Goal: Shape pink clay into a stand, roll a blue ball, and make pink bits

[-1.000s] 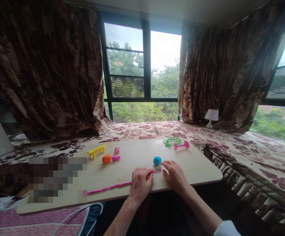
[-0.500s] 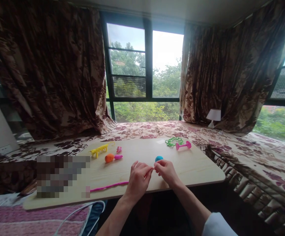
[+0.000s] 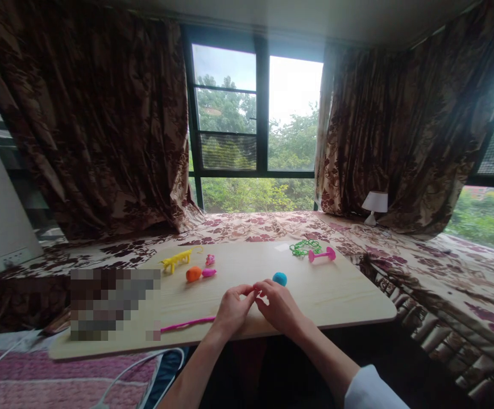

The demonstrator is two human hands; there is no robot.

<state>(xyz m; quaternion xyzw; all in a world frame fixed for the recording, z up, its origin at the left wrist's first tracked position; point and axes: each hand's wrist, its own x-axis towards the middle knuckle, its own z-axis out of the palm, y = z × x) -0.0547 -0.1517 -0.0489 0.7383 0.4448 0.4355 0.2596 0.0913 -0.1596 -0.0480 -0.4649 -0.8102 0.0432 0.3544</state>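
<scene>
My left hand (image 3: pixel 233 311) and my right hand (image 3: pixel 279 307) meet at the fingertips above the near part of the table (image 3: pixel 332 295). Thumbs and fingers of both are pinched together; whatever they hold, if anything, is too small or hidden to make out. Just beyond my right hand lies a blue ball (image 3: pixel 279 279), which looks like modelling clay. A long thin pink strip (image 3: pixel 187 324) runs along the table to the left of my left hand, its right end reaching behind that wrist.
Farther left are an orange lump (image 3: pixel 193 274), a pink oblong piece (image 3: pixel 209 272), a small pink figure (image 3: pixel 210 259) and a yellow animal figure (image 3: pixel 177 260). At the back right lie green string (image 3: pixel 304 247) and a pink dumbbell-shaped piece (image 3: pixel 322 255). A blurred patch (image 3: pixel 114 307) covers the table's left.
My hands have drawn closer, the right moving left and turning its back more upward, so the fingertips now touch. The whole view has shifted slightly; the things on the table stay put.
</scene>
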